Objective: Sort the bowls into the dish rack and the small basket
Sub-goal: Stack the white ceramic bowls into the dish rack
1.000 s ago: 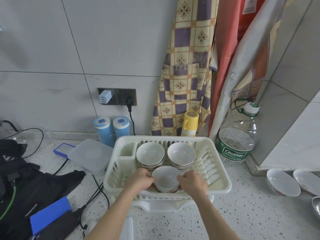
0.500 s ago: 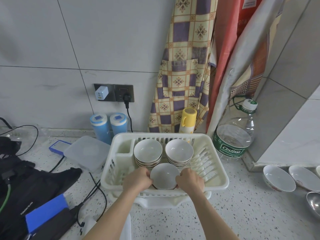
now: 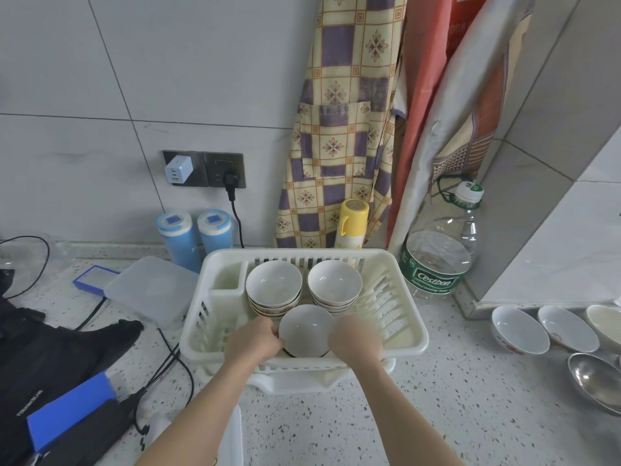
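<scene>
bowl (image 3: 304, 329) at dish rack (image 3: 408, 346) front | left hand (image 3: 252, 343) grips rim, right hand (image 3: 356, 341) blurred, grip unclear | risk: one-sided release tips it into rear stacks (image 3: 274, 287)

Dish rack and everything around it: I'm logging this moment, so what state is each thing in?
Dish rack: upright, holding bowls.
Two bowl stacks: upright, at the rack's back.
Front bowl: in the rack, between both hands.
Left hand: gripping its rim.
Right hand: blurred.
Counter bowls: unsorted.
Water bottle: capped.

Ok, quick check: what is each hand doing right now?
Left hand: grips the small white ceramic bowl at its left rim.
Right hand: blurred at the bowl's right side; grip cannot be told.
</scene>
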A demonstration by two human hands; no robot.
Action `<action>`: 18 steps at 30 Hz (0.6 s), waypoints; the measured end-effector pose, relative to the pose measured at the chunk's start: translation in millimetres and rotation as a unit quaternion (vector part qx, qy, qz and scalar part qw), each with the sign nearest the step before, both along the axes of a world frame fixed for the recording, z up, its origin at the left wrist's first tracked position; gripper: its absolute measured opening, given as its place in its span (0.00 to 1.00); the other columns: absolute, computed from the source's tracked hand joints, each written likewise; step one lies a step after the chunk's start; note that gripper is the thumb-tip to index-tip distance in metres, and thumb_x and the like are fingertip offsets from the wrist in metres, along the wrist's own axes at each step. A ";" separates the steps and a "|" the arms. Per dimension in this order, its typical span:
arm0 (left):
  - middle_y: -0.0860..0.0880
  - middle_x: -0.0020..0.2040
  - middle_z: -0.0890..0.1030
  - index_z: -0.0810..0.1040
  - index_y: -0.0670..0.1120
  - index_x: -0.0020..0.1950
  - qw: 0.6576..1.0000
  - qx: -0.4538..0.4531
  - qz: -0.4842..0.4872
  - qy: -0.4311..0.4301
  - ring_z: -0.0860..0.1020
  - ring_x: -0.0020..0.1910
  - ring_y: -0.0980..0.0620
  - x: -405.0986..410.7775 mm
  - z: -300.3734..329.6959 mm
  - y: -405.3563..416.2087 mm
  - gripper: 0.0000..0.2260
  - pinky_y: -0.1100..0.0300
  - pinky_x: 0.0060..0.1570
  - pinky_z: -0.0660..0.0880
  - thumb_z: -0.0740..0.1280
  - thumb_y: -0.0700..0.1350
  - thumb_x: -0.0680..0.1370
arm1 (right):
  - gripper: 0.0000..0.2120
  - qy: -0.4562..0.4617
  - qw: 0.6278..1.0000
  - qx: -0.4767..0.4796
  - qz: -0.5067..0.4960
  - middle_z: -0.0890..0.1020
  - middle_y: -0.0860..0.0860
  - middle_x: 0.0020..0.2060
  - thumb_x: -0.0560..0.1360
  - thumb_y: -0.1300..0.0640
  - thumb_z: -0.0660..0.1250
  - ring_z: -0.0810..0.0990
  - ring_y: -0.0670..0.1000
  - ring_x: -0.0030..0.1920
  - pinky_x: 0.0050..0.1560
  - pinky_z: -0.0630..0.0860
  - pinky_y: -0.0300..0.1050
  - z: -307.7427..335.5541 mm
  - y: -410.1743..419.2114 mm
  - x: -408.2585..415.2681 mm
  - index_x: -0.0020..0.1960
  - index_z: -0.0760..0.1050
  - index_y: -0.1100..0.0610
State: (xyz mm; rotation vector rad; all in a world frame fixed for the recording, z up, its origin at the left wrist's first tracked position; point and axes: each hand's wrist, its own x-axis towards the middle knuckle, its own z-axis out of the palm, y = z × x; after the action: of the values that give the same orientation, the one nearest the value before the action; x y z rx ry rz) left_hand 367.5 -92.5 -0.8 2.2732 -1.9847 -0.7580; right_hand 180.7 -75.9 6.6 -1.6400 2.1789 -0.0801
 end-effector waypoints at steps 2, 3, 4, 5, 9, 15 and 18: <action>0.55 0.39 0.82 0.80 0.52 0.46 1.000 -0.003 -0.003 -0.002 0.78 0.35 0.54 -0.3 1.5 0.9 0.08 0.61 0.32 0.68 0.66 0.54 0.72 | 0.12 0.001 1.000 0.000 0.004 0.77 0.50 0.42 0.74 0.58 0.59 0.74 0.54 0.42 0.38 0.66 0.42 1.1 0.3 0.3 0.55 0.75 0.56; 0.54 0.38 0.82 0.80 0.52 0.46 1.000 -0.002 -0.005 -0.002 0.79 0.35 0.55 -0.4 2.8 1.5 0.08 0.61 0.32 0.68 0.66 0.54 0.72 | 0.12 0.002 1.000 0.000 0.004 0.78 0.50 0.43 0.74 0.58 0.59 0.74 0.54 0.43 0.40 0.66 0.43 1.8 0.7 0.6 0.56 0.75 0.56; 0.54 0.38 0.82 0.80 0.52 0.45 1.000 -0.002 -0.008 -0.002 0.79 0.36 0.54 -0.5 3.8 2.4 0.08 0.61 0.32 0.68 0.66 0.54 0.72 | 0.12 0.003 1.000 0.002 0.003 0.79 0.51 0.45 0.74 0.58 0.59 0.74 0.54 0.43 0.41 0.66 0.43 2.2 1.2 0.9 0.56 0.74 0.56; 0.54 0.38 0.82 0.80 0.51 0.45 1.000 -0.001 -0.010 -0.002 0.79 0.37 0.54 -0.7 4.9 3.2 0.08 0.61 0.32 0.68 0.67 0.54 0.73 | 0.12 0.004 1.000 0.003 0.003 0.80 0.52 0.47 0.75 0.58 0.59 0.75 0.54 0.44 0.41 0.66 0.43 2.2 1.6 1.2 0.56 0.74 0.56; 0.52 0.39 0.84 0.80 0.48 0.43 1.000 -0.006 -0.001 0.002 0.81 0.38 0.53 -2.4 7.7 6.1 0.09 0.61 0.34 0.70 0.66 0.52 0.73 | 0.10 0.015 1.000 -0.007 0.008 0.81 0.52 0.49 0.77 0.55 0.59 0.80 0.54 0.50 0.42 0.66 0.43 0.5 2.6 2.6 0.56 0.75 0.56; 0.57 0.48 0.82 0.78 0.55 0.53 0.992 -0.103 0.050 0.059 0.81 0.43 0.53 -2.4 6.7 14.6 0.10 0.56 0.47 0.79 0.63 0.56 0.76 | 0.11 -0.023 0.991 -0.122 -0.041 0.80 0.50 0.40 0.79 0.52 0.56 0.74 0.53 0.38 0.38 0.69 0.43 -2.8 9.2 4.8 0.53 0.75 0.55; 0.60 0.47 0.81 0.78 0.56 0.53 0.977 -0.171 0.070 0.103 0.80 0.43 0.55 -2.2 7.2 19.9 0.08 0.60 0.39 0.76 0.62 0.56 0.78 | 0.12 -0.121 0.972 -0.195 -0.045 0.84 0.48 0.41 0.79 0.52 0.59 0.78 0.51 0.39 0.36 0.67 0.41 -3.3 16.9 -1.1 0.56 0.77 0.52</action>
State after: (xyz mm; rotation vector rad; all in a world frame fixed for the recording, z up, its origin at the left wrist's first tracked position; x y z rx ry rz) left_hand 365.3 -72.6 6.4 2.0193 -1.6900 -0.5619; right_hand 179.6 -59.1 3.3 -1.6227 2.1388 -0.7376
